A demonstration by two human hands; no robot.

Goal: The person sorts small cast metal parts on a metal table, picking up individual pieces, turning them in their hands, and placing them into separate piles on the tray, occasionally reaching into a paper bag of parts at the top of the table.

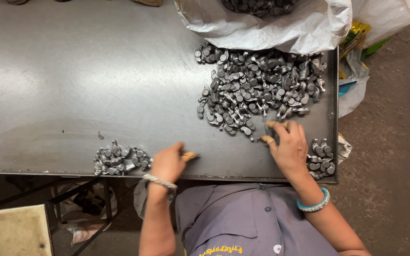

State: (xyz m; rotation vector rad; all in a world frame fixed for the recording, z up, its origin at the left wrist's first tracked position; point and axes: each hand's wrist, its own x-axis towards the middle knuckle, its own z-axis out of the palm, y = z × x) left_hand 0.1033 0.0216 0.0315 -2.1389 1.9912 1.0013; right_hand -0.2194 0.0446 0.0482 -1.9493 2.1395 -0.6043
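Right hand [288, 144] sits at the 5 o'clock edge of the big pile of metal parts [257, 87]. The pile lies at 11–12 o'clock from that hand, with the nearest pieces touching or just beside its fingertips [272, 124]. The fingers are curled, thumb and forefinger pinched toward a part at the pile's near edge; I can't tell if one is actually gripped.

Left hand [168, 163] is near the front edge of the surface [72, 71], knuckles up and loosely closed. Something tan pokes out at its 3 o'clock side; it may be a fingertip or a small object, I can't tell which. Just beside it at 9 o'clock is a small cluster of parts [119, 159], close to touching. The right hand is clearly the nearer one to the big pile; the left is well apart from it.

A second small cluster [320, 159] sits at 3–4 o'clock of the right hand, by the surface's front right corner.

Materials: the parts are dull grey cast or forged metal, with a round flat head on a short stem. They lie jumbled, so there is no common long axis. The surface is dark sheet metal, smooth and scuffed, with a raised lip. A crinkled white plastic sack [271, 26] at 12 o'clock holds more of the same parts. The person wears a beaded bangle on each wrist.
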